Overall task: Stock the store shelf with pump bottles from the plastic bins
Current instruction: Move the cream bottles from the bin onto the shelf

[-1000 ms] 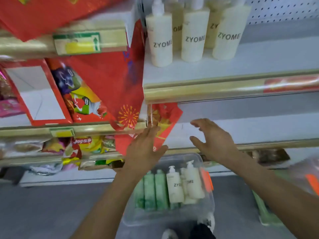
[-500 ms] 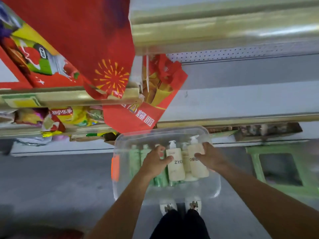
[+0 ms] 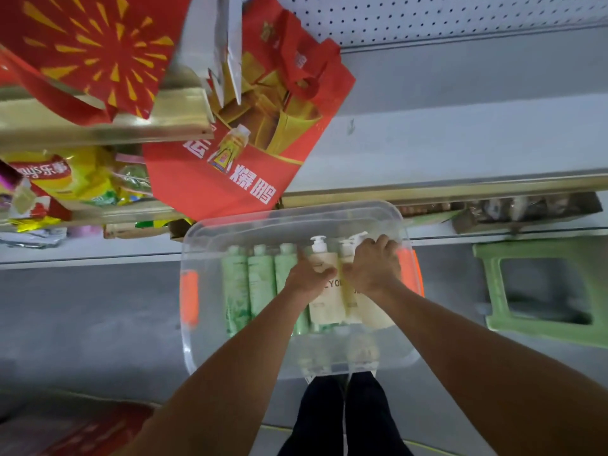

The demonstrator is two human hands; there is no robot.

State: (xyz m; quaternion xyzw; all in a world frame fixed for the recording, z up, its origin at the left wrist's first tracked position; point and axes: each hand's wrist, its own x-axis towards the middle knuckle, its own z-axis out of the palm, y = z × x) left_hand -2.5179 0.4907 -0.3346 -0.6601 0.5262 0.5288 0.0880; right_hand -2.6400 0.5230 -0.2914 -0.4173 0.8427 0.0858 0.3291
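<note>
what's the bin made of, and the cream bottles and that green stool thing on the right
Bin: clear, glossy plastic by the look; the floor and bottles show through its walls.
Cream bottles: opaque, smooth plastic probably, with white pump tops.
Green stool: seemingly moulded plastic, matt, uniform colour, rounded edges.

The light is soft and even, fairly dim, with only faint shadows on the grey floor [image 3: 82, 324]. The gold shelf edge [image 3: 460, 189] catches a dull sheen. Wide-angle bending curves lines near the borders. The whole picture is slightly smeared; the clear plastic bin [image 3: 204, 353] looks hazy, and lettering on the cream pump bottle [image 3: 324, 304] is soft.
</note>
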